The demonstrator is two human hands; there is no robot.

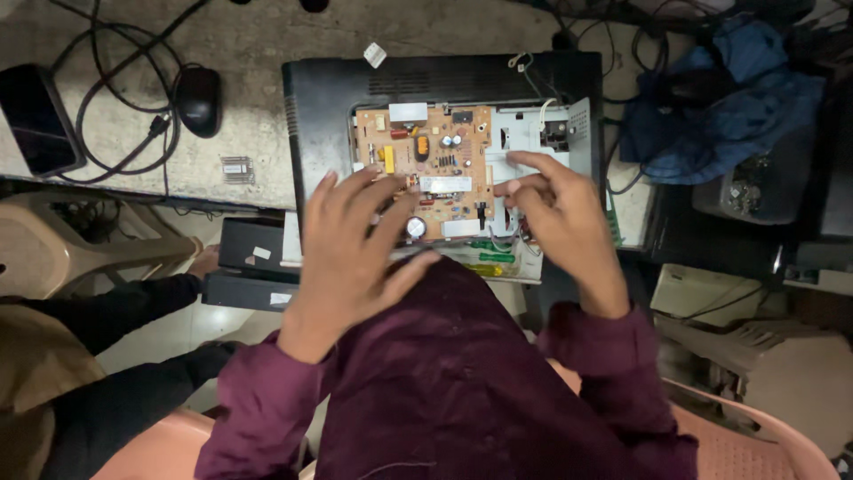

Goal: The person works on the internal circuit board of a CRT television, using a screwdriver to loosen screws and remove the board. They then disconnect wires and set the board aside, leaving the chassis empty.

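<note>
A: Circuit board (425, 169), tan, sits in the opened back of a black monitor (329, 98) lying face-down on the bench (258, 53), w/ a white metal plate (533, 133) just right of it.

B: Hands?

A: Left hand (351, 249) spread flat over the board's lower-left part, fingers loose, grasping nothing. Right hand (555, 213) over the plate's lower part, fingers curled, also empty as far as I can see; index tip near the board's right edge.

B: Risks?

A: My read: the monitor's near edge overhangs the bench toward the lap, so pressing down there could tip it. Green & yellow screwdriver handles (493, 262) lie along that edge, partly under the hands – a nudge could roll them off. Bare fingers on soldered parts & the round capacitor (416, 228) could bend sth or get a jolt if charge is left.

B: Room to move?

A: Tight. Blue cloth (720, 107) & cables crowd the right; black boxes (253, 267) and another person's sleeve (115, 302) are low left. Open bench is upper left, past the mouse (199, 100) & looped cable; a dark phone (37, 120) lies at the far left edge.
</note>
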